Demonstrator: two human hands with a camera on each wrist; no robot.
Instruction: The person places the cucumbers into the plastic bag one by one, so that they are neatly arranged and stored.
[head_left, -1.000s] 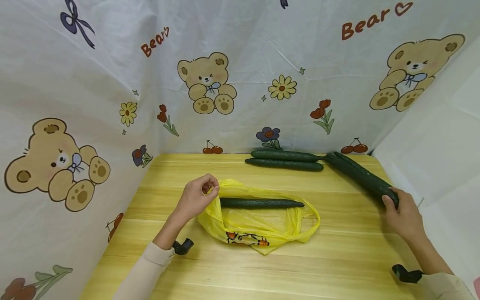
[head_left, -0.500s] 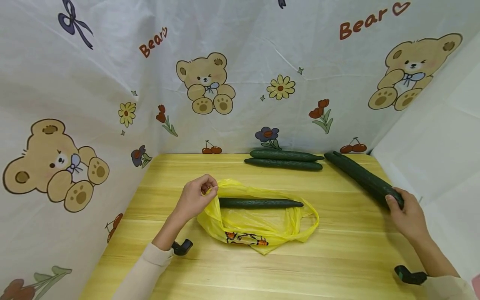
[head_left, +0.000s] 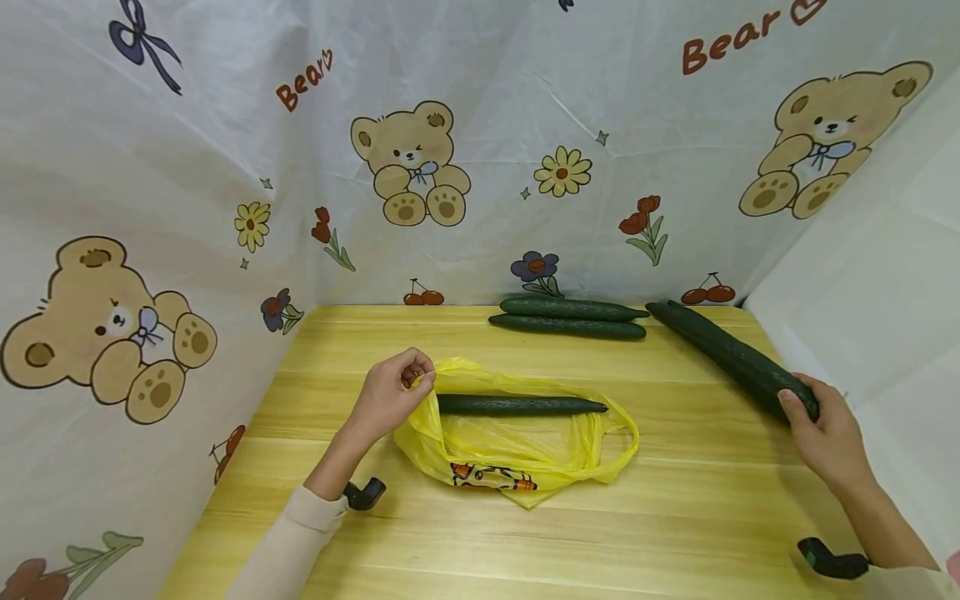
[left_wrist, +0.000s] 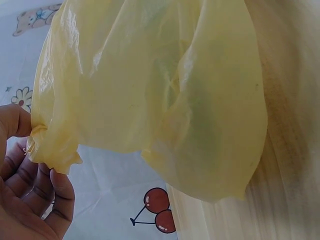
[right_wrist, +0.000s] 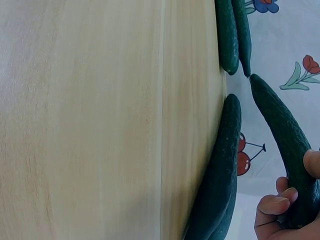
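My left hand (head_left: 395,392) pinches the gathered left end of a yellow plastic bag (head_left: 487,479), whose mouth is spread toward me. One dark green cucumber (head_left: 521,406) lies lengthwise inside it, its left end hidden by the bag's edge. In the left wrist view, thumb and fingers hold the crumpled bag end (left_wrist: 55,150). On the right, my right hand (head_left: 828,429) grips the near end of another cucumber (right_wrist: 282,125). The right wrist view has this cucumber raised apart from other cucumbers (right_wrist: 215,170) lying at the table's side; the head view has them overlapping.
Two more cucumbers (head_left: 567,327) lie side by side at the back of the wooden table (head_left: 360,542). A white cloth wall (head_left: 487,250) printed with bears stands behind and to the left; a plain white sheet (head_left: 885,275) hangs at the right.
My right hand has shifted slightly right and toward me, with the cucumber's near end in its grip. The left hand and the bag keep their place.
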